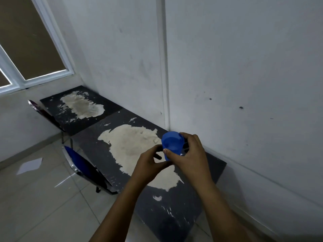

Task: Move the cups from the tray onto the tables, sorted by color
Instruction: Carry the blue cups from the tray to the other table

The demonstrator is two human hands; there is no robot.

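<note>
A blue plastic cup (172,142) is held above the near dark table (201,173), its open mouth tilted toward me. My right hand (187,155) grips it, thumb on the near side and fingers curled round the far side. My left hand (150,165) is close beside it with curled fingers near the cup's lower part; whether it touches the cup is unclear. A second dark table (57,119) with a worn pale patch stands farther back on the left. No tray is in view.
Both tables stand against the white wall (244,84). A blue chair (83,165) is tucked at the near table's left edge, a dark red chair (45,112) by the far table. A white paper (30,165) lies on the tiled floor. A window (26,41) is upper left.
</note>
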